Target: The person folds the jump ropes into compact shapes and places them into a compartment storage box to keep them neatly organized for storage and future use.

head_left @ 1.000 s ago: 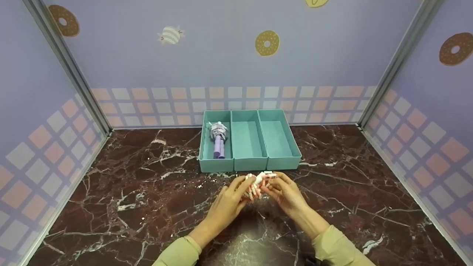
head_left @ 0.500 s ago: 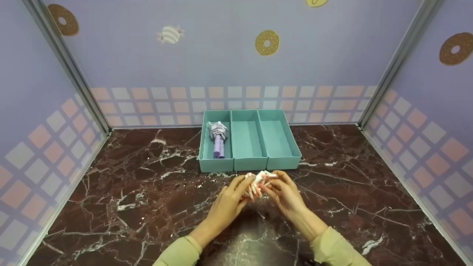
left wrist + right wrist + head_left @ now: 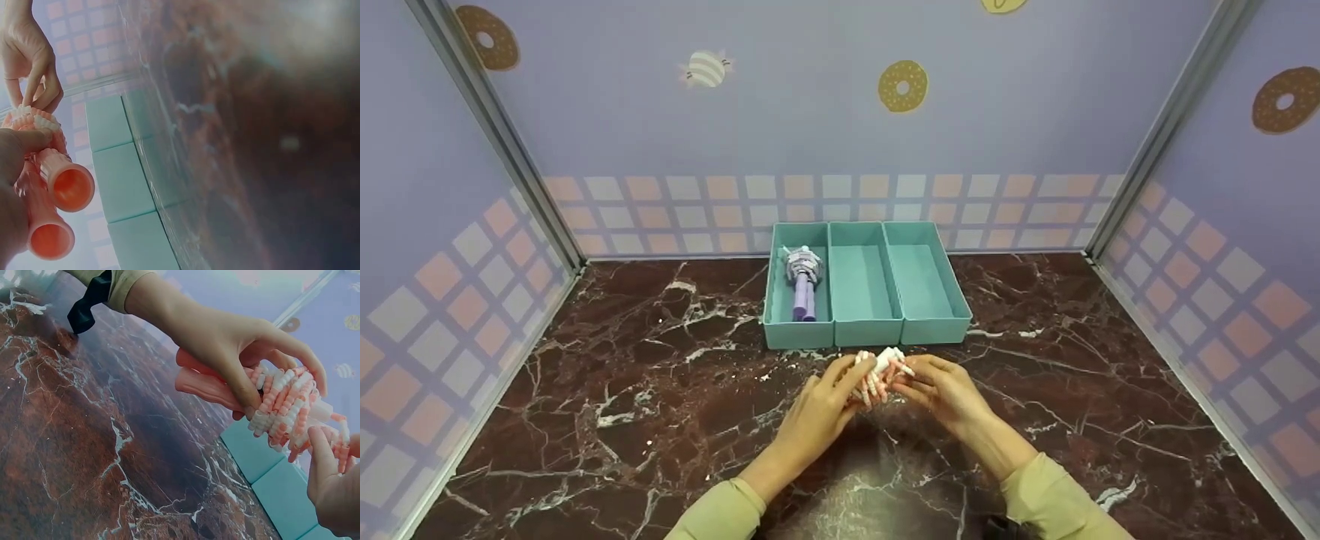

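Note:
A pink-and-white beaded jump rope [image 3: 284, 405] is bundled between both hands over the dark tabletop. My left hand [image 3: 817, 412] grips the wound coils, its thumb pressed on the beads. Two pink handles [image 3: 70, 187] stick out from under that hand, their hollow ends facing the left wrist camera; the head view hides them. My right hand [image 3: 949, 394] pinches the beads at the bundle's right side, near a short loose strand [image 3: 343, 444]. Part of the right hand's grip is hidden by the beads.
A teal box [image 3: 866, 332] with three compartments stands just beyond the hands. In its left compartment lies a bundled purple-and-white jump rope [image 3: 804, 281] with purple handles. Patterned walls rise at the back and both sides of the marble-look table [image 3: 607, 450].
My right fingers have shifted around the bundle's right side, and the loose beaded strand there now points more downward. The left hand keeps its grip nearly in place.

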A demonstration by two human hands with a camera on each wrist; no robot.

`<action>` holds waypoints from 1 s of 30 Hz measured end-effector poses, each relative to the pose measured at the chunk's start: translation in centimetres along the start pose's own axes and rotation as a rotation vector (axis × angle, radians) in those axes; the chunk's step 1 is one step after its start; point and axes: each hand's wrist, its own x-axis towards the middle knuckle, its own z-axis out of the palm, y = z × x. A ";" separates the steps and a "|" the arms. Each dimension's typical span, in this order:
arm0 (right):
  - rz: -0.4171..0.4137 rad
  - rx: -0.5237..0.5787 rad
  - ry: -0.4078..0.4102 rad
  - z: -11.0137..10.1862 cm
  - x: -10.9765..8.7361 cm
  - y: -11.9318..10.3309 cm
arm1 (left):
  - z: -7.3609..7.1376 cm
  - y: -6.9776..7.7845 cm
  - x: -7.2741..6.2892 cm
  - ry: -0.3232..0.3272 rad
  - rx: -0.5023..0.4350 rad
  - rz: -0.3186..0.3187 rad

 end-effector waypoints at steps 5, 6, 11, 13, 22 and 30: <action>0.049 -0.016 -0.077 -0.3 0.0 -0.6 | -0.3 -0.1 0.3 0.002 0.017 0.040; 0.059 -0.019 -0.086 -0.4 0.1 -0.8 | -0.4 -0.1 0.3 0.002 0.020 0.051; 0.101 -0.049 -0.152 -0.9 0.0 -1.4 | -1.0 -0.1 0.6 -0.014 0.049 0.110; 0.109 -0.072 -0.170 -1.0 0.0 -1.6 | -1.2 -0.1 0.6 -0.026 0.057 0.117; -0.120 -0.319 0.035 -0.2 -0.1 -1.0 | -1.1 -0.1 0.6 -0.044 -0.020 0.029; -0.449 -0.507 0.189 0.9 -0.4 -0.8 | -1.2 0.1 1.3 -0.029 -0.234 -0.101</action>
